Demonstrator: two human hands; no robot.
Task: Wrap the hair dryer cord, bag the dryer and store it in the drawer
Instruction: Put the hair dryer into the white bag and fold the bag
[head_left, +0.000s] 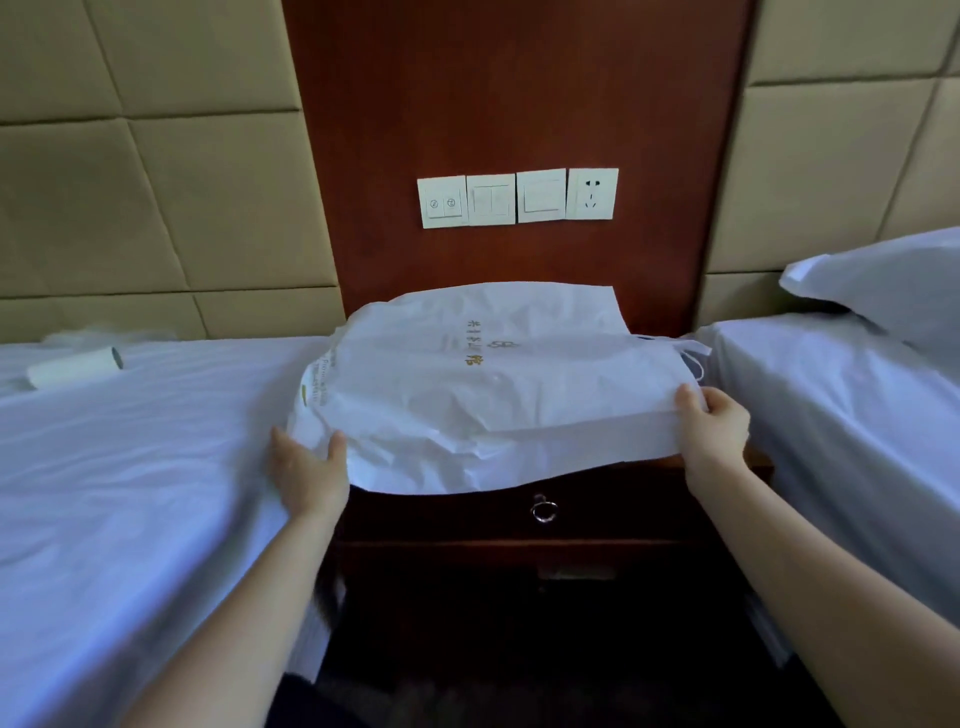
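Left of the nightstand (467, 551), a white roll (75, 366) lies on the left bed (130, 467), well apart from the work. At the nightstand's front left corner, our left hand (306, 467) meets the bag (467, 384) with its fingers spread and fairly straight. It cups the corner, and we see no clear pinch.

The bag lies across the nightstand's top, its front edge drooping over the drawer (441, 514), which is closed behind its ring pull (544, 509). We cannot see the hair dryer, so we cannot tell whether it is inside the bag.

At the nightstand's right front, our right hand (714, 431) grips the bag's edge, thumb on top and fingers curled beneath. The right bed (831, 415) and pillow (883, 280) lie further right.

We judge the bag thin, limp and light, probably slick and easily crumpled. It will sag wherever it is unsupported, so we would hold it by the mouth edges or the drawstring end. If the dryer is inside, we would support it from beneath.
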